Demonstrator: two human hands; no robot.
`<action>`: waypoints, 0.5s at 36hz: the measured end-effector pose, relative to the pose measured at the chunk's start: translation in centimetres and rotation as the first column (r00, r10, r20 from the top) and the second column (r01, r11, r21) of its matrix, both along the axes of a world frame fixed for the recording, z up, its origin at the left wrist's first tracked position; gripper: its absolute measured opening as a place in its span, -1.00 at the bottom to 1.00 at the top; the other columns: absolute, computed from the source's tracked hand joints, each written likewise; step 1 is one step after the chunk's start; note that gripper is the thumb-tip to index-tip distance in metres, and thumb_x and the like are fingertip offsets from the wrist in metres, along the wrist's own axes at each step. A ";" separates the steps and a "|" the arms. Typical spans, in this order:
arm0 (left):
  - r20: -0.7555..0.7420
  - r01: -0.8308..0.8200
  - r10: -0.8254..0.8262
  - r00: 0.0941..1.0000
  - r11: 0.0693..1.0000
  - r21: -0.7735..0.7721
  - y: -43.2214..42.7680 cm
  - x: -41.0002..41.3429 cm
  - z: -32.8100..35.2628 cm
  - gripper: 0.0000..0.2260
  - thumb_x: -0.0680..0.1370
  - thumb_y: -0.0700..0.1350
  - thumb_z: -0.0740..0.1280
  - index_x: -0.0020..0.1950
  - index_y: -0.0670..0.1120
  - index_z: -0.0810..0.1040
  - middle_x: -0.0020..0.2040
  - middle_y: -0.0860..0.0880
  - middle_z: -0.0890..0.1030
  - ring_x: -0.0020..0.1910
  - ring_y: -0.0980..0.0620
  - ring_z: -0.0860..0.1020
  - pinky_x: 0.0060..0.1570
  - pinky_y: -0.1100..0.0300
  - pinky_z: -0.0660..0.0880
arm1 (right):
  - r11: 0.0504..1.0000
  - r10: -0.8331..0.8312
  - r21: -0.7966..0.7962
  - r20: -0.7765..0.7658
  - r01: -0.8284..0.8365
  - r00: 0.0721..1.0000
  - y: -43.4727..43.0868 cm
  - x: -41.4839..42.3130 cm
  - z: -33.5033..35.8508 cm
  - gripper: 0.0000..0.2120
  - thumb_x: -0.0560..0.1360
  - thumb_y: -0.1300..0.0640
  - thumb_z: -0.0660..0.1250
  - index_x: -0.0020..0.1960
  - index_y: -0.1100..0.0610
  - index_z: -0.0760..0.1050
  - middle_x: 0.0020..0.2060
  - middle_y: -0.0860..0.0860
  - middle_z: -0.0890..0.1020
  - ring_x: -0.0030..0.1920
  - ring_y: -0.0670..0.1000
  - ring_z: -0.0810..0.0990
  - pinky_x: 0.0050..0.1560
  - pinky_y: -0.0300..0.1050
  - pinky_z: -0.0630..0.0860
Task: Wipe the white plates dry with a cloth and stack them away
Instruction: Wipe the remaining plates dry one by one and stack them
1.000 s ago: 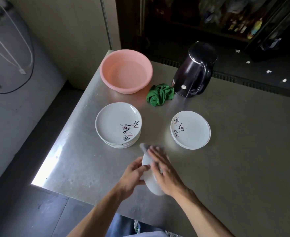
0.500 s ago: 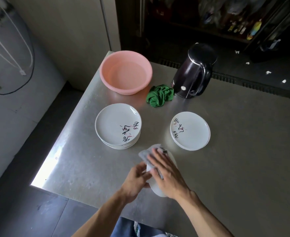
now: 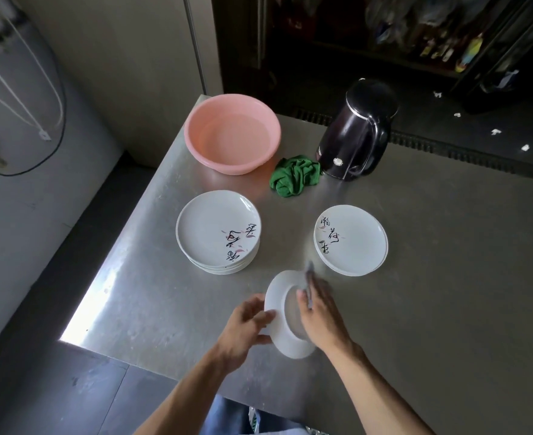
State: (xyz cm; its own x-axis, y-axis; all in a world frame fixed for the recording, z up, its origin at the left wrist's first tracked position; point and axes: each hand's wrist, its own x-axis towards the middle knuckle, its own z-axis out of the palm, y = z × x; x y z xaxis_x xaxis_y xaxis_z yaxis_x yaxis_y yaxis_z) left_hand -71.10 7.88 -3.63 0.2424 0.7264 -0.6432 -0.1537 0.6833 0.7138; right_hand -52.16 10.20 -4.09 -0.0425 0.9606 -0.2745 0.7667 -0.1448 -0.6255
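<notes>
A white plate (image 3: 280, 328) is held tilted above the steel table's near part, its underside with the foot ring facing me. My left hand (image 3: 246, 328) grips its left rim. My right hand (image 3: 320, 318) lies across the plate's right side, blurred, with a thin grey cloth (image 3: 309, 279) pressed under its fingers. A stack of several white plates (image 3: 208, 227) with black writing sits left of centre. A lower stack of white plates (image 3: 357, 243) with writing sits to the right.
A pink basin (image 3: 232, 138) stands at the table's far left corner. A crumpled green cloth (image 3: 293, 175) lies beside a dark kettle (image 3: 356, 136). The steel table (image 3: 431, 293) ends at a left edge and a near edge, with dark floor below.
The held plate has turned so its underside faces me, and more of it shows. My right hand with the cloth has slid to the plate's right side. Both stacks are unmoved.
</notes>
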 end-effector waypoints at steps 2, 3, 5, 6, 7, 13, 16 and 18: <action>0.019 -0.033 0.034 0.999 0.999 -0.021 0.0 -0.1 0.0 -0.72 0.54 -0.09 0.42 0.24 -0.03 0.64 0.15 -0.15 0.67 0.06 -0.06 0.66 -0.05 -0.04 0.64 | 0.989 -0.077 -0.128 -0.038 0.071 0.996 -0.1 0.8 0.0 -0.46 0.70 0.01 0.04 0.62 0.14 0.02 0.57 0.05 0.22 0.52 -0.07 0.14 0.52 -0.04 0.17; 0.034 -0.065 0.066 0.997 0.997 -0.036 0.0 -0.2 0.0 -0.70 0.52 -0.08 0.44 0.25 -0.03 0.64 0.14 -0.14 0.67 0.04 -0.07 0.66 -0.06 -0.03 0.64 | 0.988 -0.058 -0.143 -0.047 0.051 0.997 -0.4 1.1 0.2 -0.47 0.70 -0.01 0.05 0.61 0.13 0.07 0.55 0.05 0.26 0.50 -0.07 0.18 0.50 -0.07 0.21; 0.060 -0.144 0.148 0.987 0.988 -0.062 0.4 0.0 -0.1 -0.70 0.49 -0.09 0.46 0.23 -0.04 0.63 0.09 -0.10 0.67 -0.02 -0.03 0.65 -0.10 0.03 0.63 | 0.992 0.059 -0.108 0.001 -0.059 0.998 -1.7 1.4 0.5 -0.46 0.69 -0.03 0.07 0.60 0.14 0.11 0.55 0.08 0.26 0.53 -0.03 0.20 0.52 -0.17 0.14; 0.070 -0.181 0.186 0.980 0.981 -0.068 0.7 0.2 -0.1 -0.73 0.51 -0.11 0.46 0.21 -0.04 0.63 0.07 -0.09 0.67 -0.05 0.00 0.65 -0.13 0.06 0.62 | 0.989 0.123 -0.090 0.020 -0.121 0.992 -2.6 1.4 0.5 -0.44 0.69 -0.05 0.07 0.61 0.15 0.09 0.58 0.08 0.20 0.56 -0.02 0.14 0.54 -0.22 0.04; 0.075 -0.207 0.212 0.974 0.976 -0.068 1.0 0.4 0.0 -0.77 0.54 -0.14 0.45 0.20 -0.06 0.62 0.06 -0.09 0.68 -0.06 0.01 0.65 -0.16 0.09 0.62 | 0.983 0.171 -0.077 0.030 -0.169 0.985 -3.4 1.4 0.6 -0.42 0.68 -0.08 0.07 0.62 0.14 0.07 0.60 0.07 0.12 0.59 -0.02 0.07 0.55 -0.25 -0.06; 0.088 -0.204 0.205 0.975 0.979 -0.021 3.1 2.9 1.5 -0.84 0.68 -0.23 0.29 0.25 -0.20 0.48 0.12 -0.18 0.65 0.05 -0.08 0.68 -0.05 -0.02 0.65 | 0.936 0.219 0.247 0.152 -0.252 0.964 -4.4 1.0 3.2 -0.37 0.61 -0.17 0.16 0.53 0.21 0.28 0.44 0.12 0.43 0.41 0.05 0.44 0.44 -0.14 0.34; 0.183 -0.172 0.175 0.967 0.985 -0.034 4.3 3.9 2.1 -0.83 0.69 -0.14 0.32 0.26 -0.14 0.54 0.16 -0.10 0.69 0.09 -0.05 0.69 -0.02 0.03 0.65 | 0.862 0.075 0.476 0.218 -0.173 0.973 -3.2 1.6 3.9 -0.54 0.58 0.00 0.30 0.40 0.22 0.47 0.14 0.08 0.64 0.05 0.01 0.62 0.11 -0.18 0.53; 0.145 -0.207 0.214 0.966 0.976 -0.063 4.9 4.3 2.0 -0.84 0.68 -0.08 0.34 0.22 -0.10 0.57 0.15 -0.09 0.68 0.13 -0.08 0.66 0.01 -0.05 0.67 | 0.858 -0.023 0.510 0.166 -0.065 0.986 -2.5 2.3 4.0 -0.67 0.58 0.14 0.34 0.32 0.20 0.54 0.04 0.05 0.68 -0.04 0.01 0.64 0.01 -0.19 0.55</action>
State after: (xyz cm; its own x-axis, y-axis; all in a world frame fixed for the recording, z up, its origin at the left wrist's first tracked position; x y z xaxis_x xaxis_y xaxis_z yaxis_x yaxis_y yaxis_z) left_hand -66.79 12.79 -1.61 0.1840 0.7410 -0.6458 -0.4008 0.6565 0.6390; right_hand -49.84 7.67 -0.10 -0.0624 0.9660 0.2509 0.8618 0.1789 -0.4747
